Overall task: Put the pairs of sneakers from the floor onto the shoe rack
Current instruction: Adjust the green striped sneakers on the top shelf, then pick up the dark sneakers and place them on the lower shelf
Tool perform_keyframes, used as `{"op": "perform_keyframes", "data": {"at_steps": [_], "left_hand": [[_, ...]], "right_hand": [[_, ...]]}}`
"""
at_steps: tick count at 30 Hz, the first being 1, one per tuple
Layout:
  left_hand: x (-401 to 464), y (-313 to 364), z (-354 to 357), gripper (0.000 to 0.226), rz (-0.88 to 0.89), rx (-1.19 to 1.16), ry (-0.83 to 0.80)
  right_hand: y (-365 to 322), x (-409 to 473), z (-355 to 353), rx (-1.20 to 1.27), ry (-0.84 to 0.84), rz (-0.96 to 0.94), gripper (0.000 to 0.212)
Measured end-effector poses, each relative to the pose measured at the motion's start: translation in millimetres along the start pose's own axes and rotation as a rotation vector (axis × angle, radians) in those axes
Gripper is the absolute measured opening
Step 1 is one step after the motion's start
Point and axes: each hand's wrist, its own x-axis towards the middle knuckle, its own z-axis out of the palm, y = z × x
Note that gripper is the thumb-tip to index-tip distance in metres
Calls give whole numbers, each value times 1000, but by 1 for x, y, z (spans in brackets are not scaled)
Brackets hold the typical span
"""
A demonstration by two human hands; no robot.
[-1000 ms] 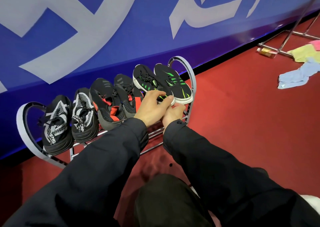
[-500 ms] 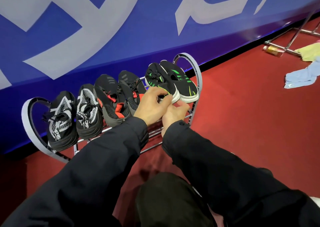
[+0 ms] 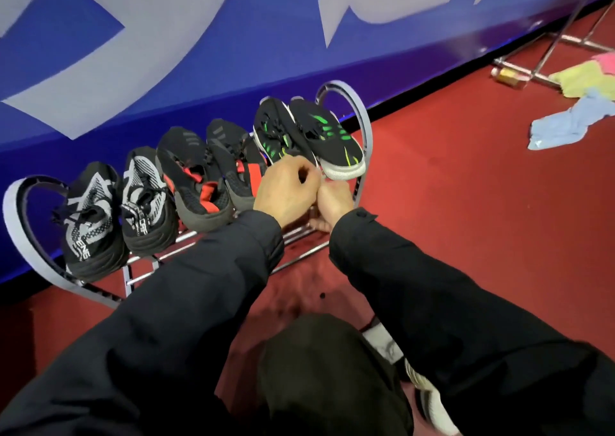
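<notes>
A low metal shoe rack (image 3: pixel 367 119) stands against the blue wall and holds three pairs of sneakers. A black and grey pair (image 3: pixel 90 216) is at its left end, a black and red pair (image 3: pixel 196 169) in the middle, and a black pair with green stripes (image 3: pixel 329 136) at the right end. My left hand (image 3: pixel 286 186) is curled over the toe of the left green-striped sneaker (image 3: pixel 273 126) and hides that toe. My right hand (image 3: pixel 334 202) is pressed up beside it, under the white toe edge; its fingers are hidden.
Red carpet (image 3: pixel 449 219) stretches to the right of the rack. Blue (image 3: pixel 565 119) and yellow (image 3: pixel 579 79) cloths lie at the far right beside a chrome stand base (image 3: pixel 565 39) and a small jar (image 3: pixel 509 76). My knee and white shoe (image 3: pixel 432 402) are below.
The green-striped pair has been pushed further back on the rack and squared up side by side. Both hands stayed at its toes, and my left hand's fingers curled tighter.
</notes>
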Motion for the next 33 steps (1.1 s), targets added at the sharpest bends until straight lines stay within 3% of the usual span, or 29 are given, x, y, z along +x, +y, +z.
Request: {"op": "perform_keyframes", "data": {"at_steps": [8, 17, 22, 25, 27, 30, 33], "left_hand": [[-12, 12, 42, 22, -74, -167, -80], [-74, 3, 185, 11, 4, -99, -731], [-125, -22, 253, 48, -12, 161, -1026], [-145, -26, 273, 48, -27, 118, -1042], [-154, -19, 283, 41, -60, 45, -1040], [-163, -1, 292, 46, -103, -34, -1080], [-167, 10, 301, 45, -125, -54, -1081]], "right_hand": [[8, -27, -63, -46, -99, -26, 14], [134, -33, -215, -167, 139, 170, 6], [214, -45, -269, -322, 469, 90, 18], [251, -62, -298, -308, 673, 102, 14], [264, -76, -305, -331, 708, 197, 19], [280, -79, -305, -295, 578, 360, 34], [283, -77, -297, -214, 502, 354, 29]]}}
